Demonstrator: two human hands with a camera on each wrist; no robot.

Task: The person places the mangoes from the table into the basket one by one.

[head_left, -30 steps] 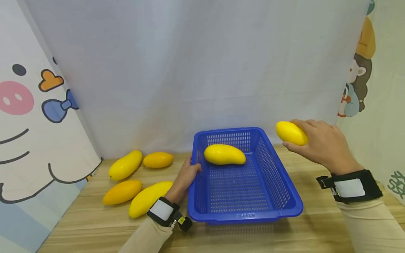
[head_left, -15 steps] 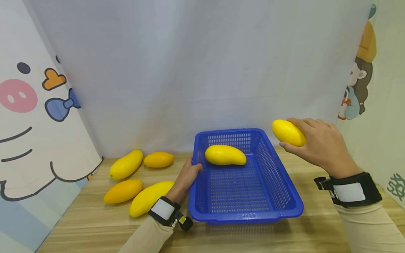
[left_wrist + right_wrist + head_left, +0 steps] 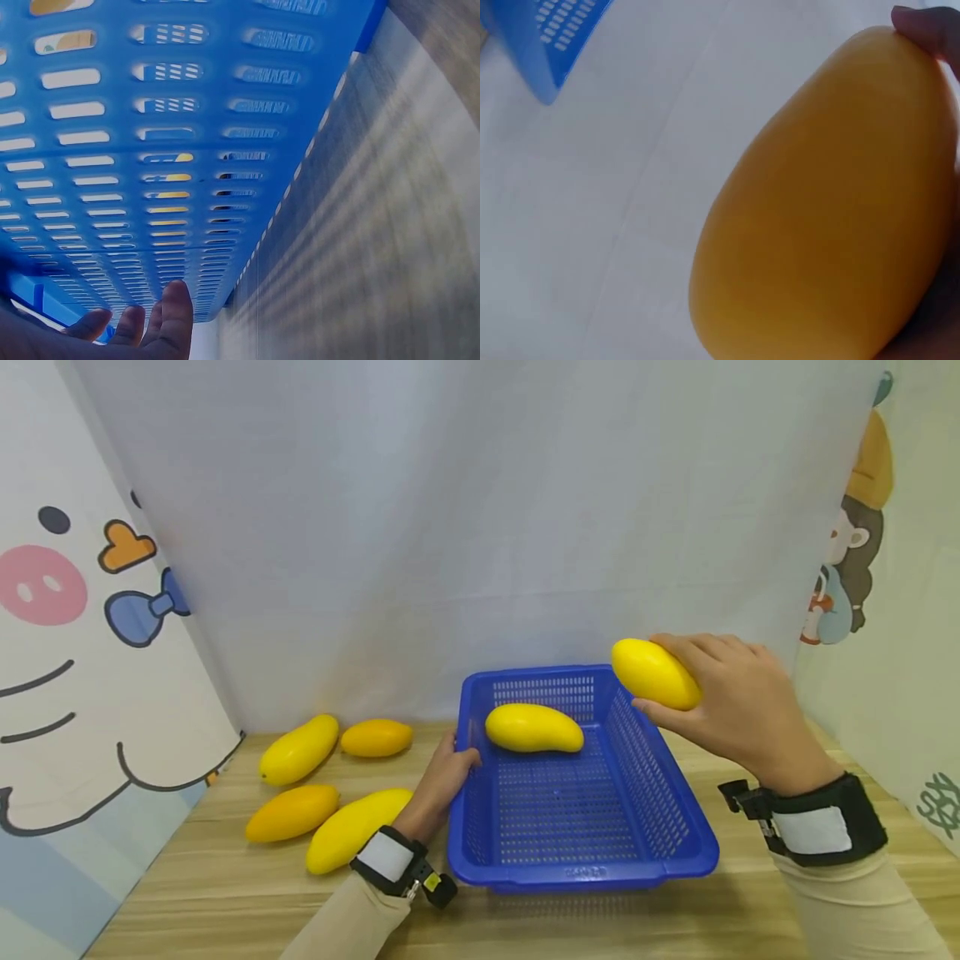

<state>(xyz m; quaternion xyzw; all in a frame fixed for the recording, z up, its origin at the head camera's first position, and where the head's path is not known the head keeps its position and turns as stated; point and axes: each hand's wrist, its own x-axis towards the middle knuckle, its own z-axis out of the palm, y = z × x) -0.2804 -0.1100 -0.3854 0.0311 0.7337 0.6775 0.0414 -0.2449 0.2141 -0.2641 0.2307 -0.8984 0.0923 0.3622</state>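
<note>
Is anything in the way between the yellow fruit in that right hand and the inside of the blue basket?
Possibly the blue basket's right rim: the held fruit overlaps its far end in the head view, clearance unclear. Otherwise nothing visible; the fruit inside lies toward the back left.

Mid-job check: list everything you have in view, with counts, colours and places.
Table: 1, light wood, along the bottom
Basket: 1, blue, middle of the table
Basket fruit: 1, yellow, inside, toward the far left
Held fruit: 1, yellow, raised by the basket's far right corner
Loose fruits: 4, yellow to orange-yellow, left of the basket
Cloth: 1, whitish, behind
Cartoon panels: 2, pale with coloured prints, either side
Wristbands: 2, black and white, one per wrist
Sleeves: 2, beige, both arms
Left hand: 1, bare, gripping the basket's left rim
Right hand: 1, bare, gripping the held fruit
</note>
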